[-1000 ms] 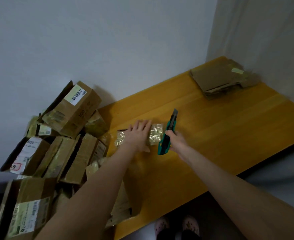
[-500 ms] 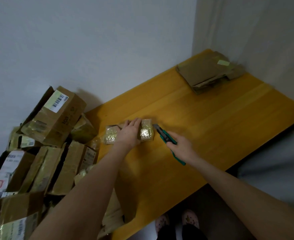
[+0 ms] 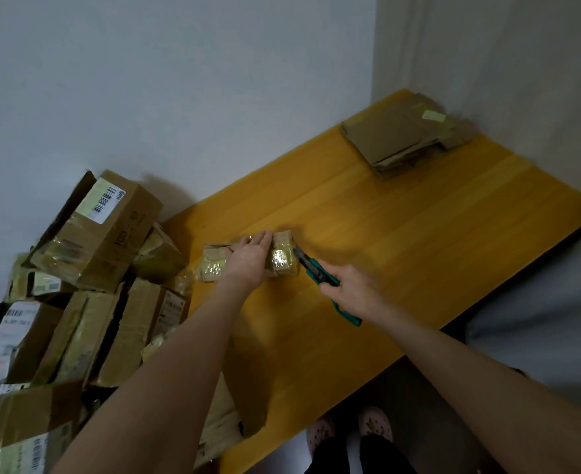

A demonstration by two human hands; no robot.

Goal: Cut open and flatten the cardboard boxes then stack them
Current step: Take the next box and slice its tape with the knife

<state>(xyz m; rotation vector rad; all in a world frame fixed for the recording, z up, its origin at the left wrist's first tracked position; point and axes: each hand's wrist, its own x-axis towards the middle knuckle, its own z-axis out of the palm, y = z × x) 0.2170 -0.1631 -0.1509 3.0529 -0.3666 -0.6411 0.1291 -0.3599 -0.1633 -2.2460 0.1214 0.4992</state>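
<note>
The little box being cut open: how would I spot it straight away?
Find the yellow table against the white wall. Near its left end, the left hand presses on a small taped box, the green knife in the right hand pointing at it. Other unflattened boxes are heaped beside the table; this one alone lies on it.

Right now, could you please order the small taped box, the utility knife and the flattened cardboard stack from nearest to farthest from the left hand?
1. small taped box: under the left hand, which presses on it.
2. utility knife: just right of the box, gripped by the right hand.
3. flattened cardboard stack: at the table's far right corner.
</note>
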